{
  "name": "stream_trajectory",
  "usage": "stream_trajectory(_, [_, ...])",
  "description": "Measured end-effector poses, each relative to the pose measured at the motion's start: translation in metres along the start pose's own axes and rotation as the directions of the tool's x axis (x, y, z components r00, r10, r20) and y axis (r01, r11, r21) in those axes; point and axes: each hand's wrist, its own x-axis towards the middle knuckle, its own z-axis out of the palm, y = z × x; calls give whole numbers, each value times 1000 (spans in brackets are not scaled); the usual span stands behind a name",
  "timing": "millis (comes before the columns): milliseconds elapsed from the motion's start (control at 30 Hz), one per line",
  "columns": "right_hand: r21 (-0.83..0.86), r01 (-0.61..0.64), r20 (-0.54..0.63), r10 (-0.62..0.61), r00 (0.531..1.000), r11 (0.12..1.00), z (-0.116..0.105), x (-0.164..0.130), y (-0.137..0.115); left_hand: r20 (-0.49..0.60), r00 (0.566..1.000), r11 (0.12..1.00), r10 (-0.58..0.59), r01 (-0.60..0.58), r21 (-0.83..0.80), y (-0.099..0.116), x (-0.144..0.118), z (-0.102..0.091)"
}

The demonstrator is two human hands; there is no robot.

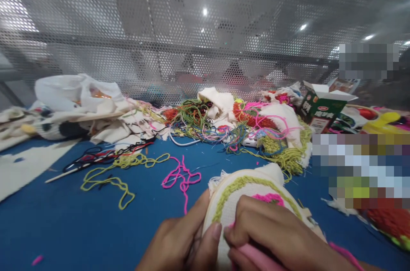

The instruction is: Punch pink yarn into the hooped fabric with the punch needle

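Note:
An embroidery hoop (253,190) with white cloth, a green yarn arc and a pink patch stands tilted at the bottom centre of the head view. My left hand (179,241) grips the hoop's left rim, thumb on the cloth. My right hand (275,232) lies over the cloth and is closed on a pink punch needle (256,258), whose tip is pressed to the fabric. Pink yarn (346,254) trails off to the right from under that hand.
Loose green yarn (112,177) and pink yarn (182,177) lie on the blue table (80,228). A heap of tangled yarn and cloth (237,126), a white bag (80,91) and a green carton (320,106) line the back. A perforated metal screen (192,27) stands behind.

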Motion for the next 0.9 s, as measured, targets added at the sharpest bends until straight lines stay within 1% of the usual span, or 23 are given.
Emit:
stream_trajectory(100, [-16,19,-54,-20,998,1000,6,0,7,12,1000,1000,-13,13,1,5,2,-3])
stream_trajectory(233, [79,38,-97,-30,995,996,7,-1,11,-61,998,1000,-18,17,-17,10,3,-5])
stream_trajectory(267, [97,50,-103,-40,994,994,7,-1,11,-75,997,999,-14,11,-46,10,4,-5])
stream_trajectory(333, [118,87,-101,-75,992,989,9,-2,13,-73,997,985,-37,24,-170,8,6,-5])
stream_trajectory(400, [130,139,-45,-134,990,982,15,-4,19,-18,995,948,-98,88,-307,6,9,-6])
stream_trajectory(467, [123,146,10,-148,989,982,24,-8,26,70,987,920,-144,159,-359,6,11,-7])
stream_trajectory(533, [81,60,2,-60,998,995,32,-14,31,155,979,913,-136,184,-363,8,13,-9])
stream_trajectory(600, [69,-17,2,17,1000,998,34,-18,31,215,970,896,-117,197,-399,10,13,-10])
stream_trajectory(633, [75,-17,11,16,1000,997,33,-18,29,234,966,881,-113,206,-426,10,13,-10])
stream_trajectory(700, [88,62,65,-68,996,994,27,-16,23,262,959,849,-111,229,-477,10,14,-10])
stream_trajectory(767, [88,131,74,-138,988,987,19,-12,17,289,953,823,-87,232,-519,8,14,-9])
stream_trajectory(833, [78,144,73,-150,986,986,13,-8,12,301,952,805,-55,221,-551,6,16,-9])
stream_trajectory(900, [62,128,76,-133,988,990,9,-5,8,291,956,780,-32,206,-591,5,17,-10])
